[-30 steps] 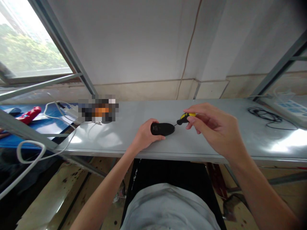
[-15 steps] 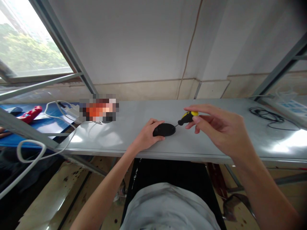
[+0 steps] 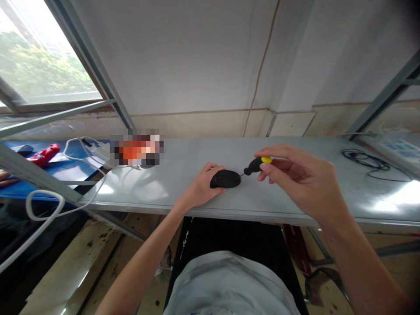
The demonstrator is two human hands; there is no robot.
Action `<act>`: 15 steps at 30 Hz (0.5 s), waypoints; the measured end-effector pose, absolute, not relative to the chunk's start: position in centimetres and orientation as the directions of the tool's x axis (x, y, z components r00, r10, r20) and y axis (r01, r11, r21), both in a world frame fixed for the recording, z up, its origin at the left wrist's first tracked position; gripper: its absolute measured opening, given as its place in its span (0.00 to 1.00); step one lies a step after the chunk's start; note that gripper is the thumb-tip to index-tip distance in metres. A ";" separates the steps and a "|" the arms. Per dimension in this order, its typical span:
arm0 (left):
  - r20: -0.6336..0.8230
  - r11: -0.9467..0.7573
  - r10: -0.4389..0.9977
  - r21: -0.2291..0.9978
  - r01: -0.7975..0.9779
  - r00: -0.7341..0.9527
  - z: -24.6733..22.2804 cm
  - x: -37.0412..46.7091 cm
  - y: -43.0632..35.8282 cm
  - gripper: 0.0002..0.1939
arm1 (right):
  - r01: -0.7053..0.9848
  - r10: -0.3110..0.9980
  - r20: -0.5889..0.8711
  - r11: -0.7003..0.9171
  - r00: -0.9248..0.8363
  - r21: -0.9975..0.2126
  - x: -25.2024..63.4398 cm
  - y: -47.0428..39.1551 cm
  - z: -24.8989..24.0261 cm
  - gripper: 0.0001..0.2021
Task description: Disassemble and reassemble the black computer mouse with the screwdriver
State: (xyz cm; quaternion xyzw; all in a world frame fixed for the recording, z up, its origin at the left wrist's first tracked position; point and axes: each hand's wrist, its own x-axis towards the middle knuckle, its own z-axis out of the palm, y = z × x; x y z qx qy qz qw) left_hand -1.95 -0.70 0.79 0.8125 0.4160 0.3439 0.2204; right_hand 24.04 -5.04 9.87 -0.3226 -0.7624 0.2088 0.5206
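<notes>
Working remotely, I have the left hand [image 3: 202,186] wrapped around the left end of a black, oval, plastic-looking device [image 3: 226,179] on the grey tabletop [image 3: 190,153]. The right hand [image 3: 300,181] pinches a stubby black-and-yellow screwdriver [image 3: 254,166], tip at the device's right end. Judgement: brace firmly, align screwdriver, press evenly.

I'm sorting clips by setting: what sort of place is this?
Probably a small indoor workroom: a long grey table stands among metal frame posts, a yellow-and-black screwdriver is held above it, and there is a window at left.
</notes>
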 end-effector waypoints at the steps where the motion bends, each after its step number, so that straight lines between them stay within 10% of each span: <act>1: 0.380 -0.561 0.825 0.640 0.526 0.418 0.7 -1.9 -0.7 0.31 | 0.264 0.702 0.666 0.712 -0.254 -0.650 23.9 -5.0 9.8 0.11; 15: 0.401 -0.582 0.809 0.648 0.491 0.430 0.3 -1.9 -0.5 0.30 | 0.223 0.692 0.649 0.719 -0.316 -0.658 24.2 -5.3 9.9 0.14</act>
